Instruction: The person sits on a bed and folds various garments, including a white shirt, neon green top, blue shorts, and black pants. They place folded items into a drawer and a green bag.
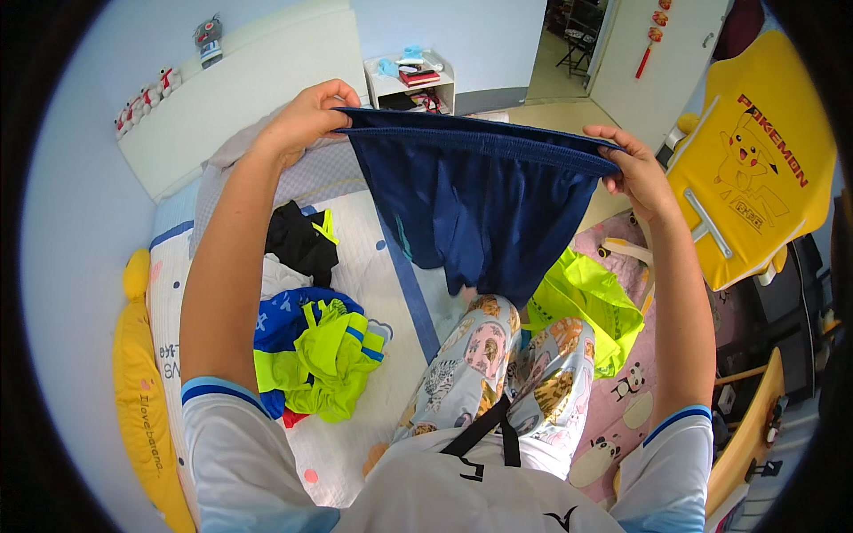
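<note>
A pair of navy shorts (pixel 480 206) hangs spread out in front of me, its elastic waistband at the top. At one end of the waistband, my left hand (pixel 310 120) pinches the fabric between thumb and fingers. My right hand (pixel 632 170) grips the other end, so the band is drawn out wide. The hem hangs just above my knees in patterned trousers (pixel 460 373). To the left on the bed lies a loose heap of clothes: a black garment (pixel 303 243), a white one (pixel 283 276), a blue one (pixel 280 316) and a neon-yellow one (pixel 333 366).
A neon-yellow bag or cloth (pixel 586 306) is beside my knees. The bed (pixel 360 433) has a white headboard (pixel 280 80) and a long yellow cushion (pixel 143 406). A yellow chair (pixel 766 166) stands right, a small white cabinet (pixel 446 86) ahead, and a pink panda-print mat (pixel 600 426) below.
</note>
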{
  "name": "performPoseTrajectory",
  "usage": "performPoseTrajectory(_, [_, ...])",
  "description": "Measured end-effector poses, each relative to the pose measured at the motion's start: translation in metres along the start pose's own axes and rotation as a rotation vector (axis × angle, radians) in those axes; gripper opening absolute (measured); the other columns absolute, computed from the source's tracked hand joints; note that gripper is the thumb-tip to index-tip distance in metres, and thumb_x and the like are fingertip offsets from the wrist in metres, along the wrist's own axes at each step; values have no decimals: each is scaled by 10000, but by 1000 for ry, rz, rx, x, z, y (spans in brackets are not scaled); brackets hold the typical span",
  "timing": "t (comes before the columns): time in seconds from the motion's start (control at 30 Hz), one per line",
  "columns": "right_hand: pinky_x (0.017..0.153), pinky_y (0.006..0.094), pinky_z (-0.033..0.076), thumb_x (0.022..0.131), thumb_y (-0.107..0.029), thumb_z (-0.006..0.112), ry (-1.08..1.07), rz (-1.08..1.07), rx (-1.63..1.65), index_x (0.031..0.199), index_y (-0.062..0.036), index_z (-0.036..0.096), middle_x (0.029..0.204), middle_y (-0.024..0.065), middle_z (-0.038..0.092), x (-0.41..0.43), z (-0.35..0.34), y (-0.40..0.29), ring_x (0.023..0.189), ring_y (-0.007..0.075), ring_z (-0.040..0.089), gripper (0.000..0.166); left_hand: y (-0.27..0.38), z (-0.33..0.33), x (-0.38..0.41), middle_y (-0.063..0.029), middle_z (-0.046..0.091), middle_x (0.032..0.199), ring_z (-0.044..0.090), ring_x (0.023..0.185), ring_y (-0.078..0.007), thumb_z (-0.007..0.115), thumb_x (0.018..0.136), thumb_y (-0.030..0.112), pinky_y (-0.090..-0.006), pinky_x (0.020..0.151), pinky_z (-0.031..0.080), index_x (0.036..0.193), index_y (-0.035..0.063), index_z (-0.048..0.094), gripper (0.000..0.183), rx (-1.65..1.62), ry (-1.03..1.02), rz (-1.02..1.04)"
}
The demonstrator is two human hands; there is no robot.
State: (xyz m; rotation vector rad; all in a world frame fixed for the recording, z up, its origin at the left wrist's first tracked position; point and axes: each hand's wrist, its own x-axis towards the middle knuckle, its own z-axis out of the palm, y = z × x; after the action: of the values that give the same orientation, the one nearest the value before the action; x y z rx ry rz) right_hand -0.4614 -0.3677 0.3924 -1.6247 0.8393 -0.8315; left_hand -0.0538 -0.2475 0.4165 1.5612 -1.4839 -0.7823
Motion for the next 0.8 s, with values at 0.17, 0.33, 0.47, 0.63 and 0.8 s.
performPoseTrajectory(0.17, [448, 155, 426, 913, -108, 523, -118, 48, 277, 1155, -36, 545, 791, 4, 598, -9, -17, -4, 494, 45, 519, 253, 20, 6, -17, -15, 597, 893, 578, 766, -87, 532, 880, 81, -232, 643, 493, 1060, 62, 545, 182, -120, -374, -12])
performPoseTrajectory(0.33, [458, 167, 432, 806, -235, 697, -384, 21, 252, 1059, -17, 568, 814, 31, 607, -44, -32, 3, 501, 55, 518, 359, 9, 15, -51, -10, 600, 862, 592, 675, -94, 594, 877, 191, -211, 540, 474, 1066, 84, 567, 219, -154, -339, 19])
performPoseTrajectory(0.47, [573, 195, 455, 754, -239, 757, -510, 170, -93, 1063, -28, 609, 852, 11, 629, -117, -47, 24, 650, 63, 562, 403, -1, 69, -104, -56, 585, 952, 589, 861, -192, 812, 623, 449, -292, 744, 462, 1005, 78, 582, 580, 239, -701, 371])
performPoseTrajectory(0.63, [576, 216, 419, 729, -223, 778, -925, 327, -309, 1157, -115, 576, 948, 14, 577, -195, -5, 90, 700, 108, 533, 485, -69, 161, -229, -97, 634, 1006, 627, 831, -296, 664, 806, 235, -364, 704, 500, 1164, 145, 513, 399, 176, -1014, 70])
performPoseTrajectory(0.8, [667, 287, 461, 734, -164, 733, -803, 419, -437, 1168, -133, 573, 977, 66, 565, -246, 19, 128, 763, 199, 580, 463, -106, 190, -247, -79, 644, 962, 621, 849, -269, 623, 839, 184, -332, 707, 494, 1090, 124, 608, 259, -46, -1012, 85])
